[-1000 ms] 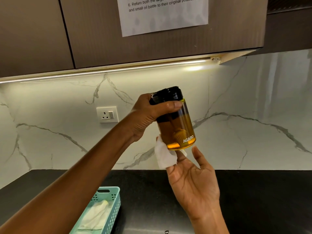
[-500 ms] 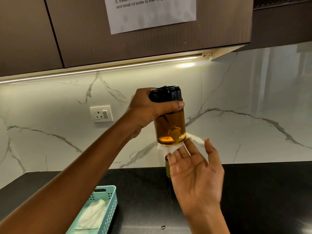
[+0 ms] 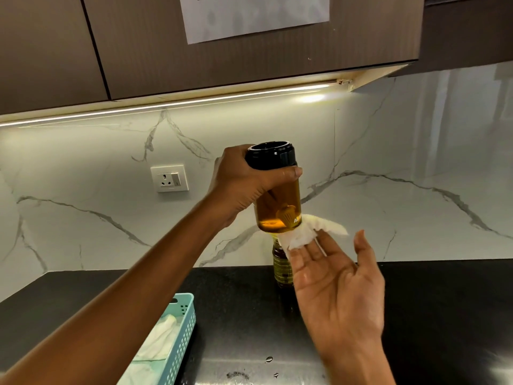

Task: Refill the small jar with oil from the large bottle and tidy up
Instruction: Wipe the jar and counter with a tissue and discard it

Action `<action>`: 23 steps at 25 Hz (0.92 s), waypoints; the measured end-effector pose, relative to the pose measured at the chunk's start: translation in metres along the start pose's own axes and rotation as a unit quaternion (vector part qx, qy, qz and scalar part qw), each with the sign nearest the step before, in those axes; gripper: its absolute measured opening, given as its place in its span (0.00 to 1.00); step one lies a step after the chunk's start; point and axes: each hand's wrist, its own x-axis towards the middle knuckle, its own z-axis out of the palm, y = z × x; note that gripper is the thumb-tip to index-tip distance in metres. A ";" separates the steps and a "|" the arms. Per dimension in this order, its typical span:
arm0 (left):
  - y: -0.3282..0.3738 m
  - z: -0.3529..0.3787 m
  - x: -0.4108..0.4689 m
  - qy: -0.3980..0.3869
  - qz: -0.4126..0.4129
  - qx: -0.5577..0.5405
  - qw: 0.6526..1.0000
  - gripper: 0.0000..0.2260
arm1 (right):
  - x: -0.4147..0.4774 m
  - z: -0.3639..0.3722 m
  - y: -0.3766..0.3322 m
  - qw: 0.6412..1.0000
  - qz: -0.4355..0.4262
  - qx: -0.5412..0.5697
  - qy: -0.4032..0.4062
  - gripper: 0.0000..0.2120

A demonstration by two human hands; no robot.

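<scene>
My left hand (image 3: 244, 184) grips the small glass jar (image 3: 280, 209) just below its black lid, holding it upright in the air in front of the marble wall. The jar is nearly full of amber oil, with a brush head visible inside. My right hand (image 3: 336, 284) is palm up below and to the right, its fingertips pressing a crumpled white tissue (image 3: 305, 234) against the jar's bottom edge. The large oil bottle (image 3: 281, 269) stands on the black counter behind, mostly hidden by the jar and my right hand.
A teal slotted basket (image 3: 183, 329) with white tissues lies on the black counter (image 3: 236, 295) at lower left. A wall socket (image 3: 169, 178) sits on the marble backsplash. Brown cabinets with a taped paper sheet (image 3: 255, 15) hang overhead. Small droplets (image 3: 268, 359) lie on the counter.
The jar went from tilted to upright. My right hand shifted rightward, wiping the tissue along the jar's base. The view dipped, revealing the large bottle behind.
</scene>
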 end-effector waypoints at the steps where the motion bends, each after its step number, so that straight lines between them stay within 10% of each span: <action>1: 0.000 -0.001 -0.002 -0.003 -0.001 0.000 1.000 0.21 | 0.005 0.000 -0.002 1.000 -0.001 -0.016 -0.009 0.27; 15: -0.070 0.006 -0.039 -0.008 -0.061 0.067 0.996 0.19 | 0.037 -0.057 0.014 0.991 0.070 -0.084 0.071 0.15; 23: -0.183 0.013 -0.046 0.015 -0.093 0.139 0.986 0.28 | 0.085 -0.119 0.035 0.943 0.042 -0.219 0.248 0.06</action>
